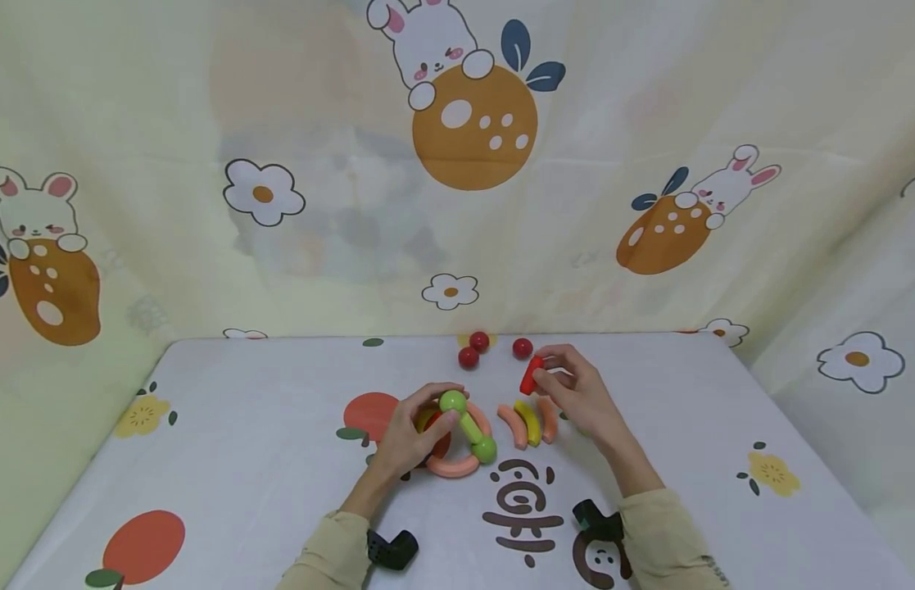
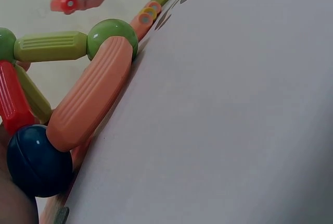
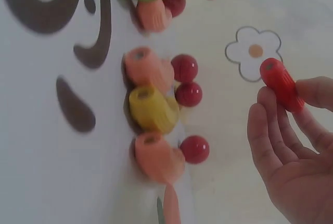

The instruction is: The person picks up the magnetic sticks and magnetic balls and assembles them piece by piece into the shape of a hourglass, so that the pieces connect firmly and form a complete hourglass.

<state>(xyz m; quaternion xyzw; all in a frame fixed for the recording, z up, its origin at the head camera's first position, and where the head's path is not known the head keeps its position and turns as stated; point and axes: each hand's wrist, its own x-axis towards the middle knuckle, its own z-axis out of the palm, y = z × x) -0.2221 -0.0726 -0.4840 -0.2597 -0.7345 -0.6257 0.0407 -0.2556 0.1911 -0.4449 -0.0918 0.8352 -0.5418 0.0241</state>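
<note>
My left hand (image 1: pixel 413 434) grips a toy frame of rods and balls, its thumb and fingers about a green ball (image 1: pixel 453 401). In the left wrist view the frame shows a curved pink rod (image 2: pixel 96 96), a straight yellow-green rod (image 2: pixel 51 46), a red rod (image 2: pixel 14 96) and a dark blue ball (image 2: pixel 39 160). Part of the frame is hidden behind the hand. Above the table, my right hand (image 1: pixel 575 393) pinches a short loose red rod (image 3: pixel 283 86) between thumb and fingers, apart from the frame.
Between the hands lie two curved pink rods (image 1: pixel 512 426) and a curved yellow rod (image 1: pixel 528 423), side by side. Three red balls (image 1: pixel 522 348) sit near the table's back edge. A printed cloth (image 1: pixel 332 279) hangs behind the white table (image 1: pixel 251 459).
</note>
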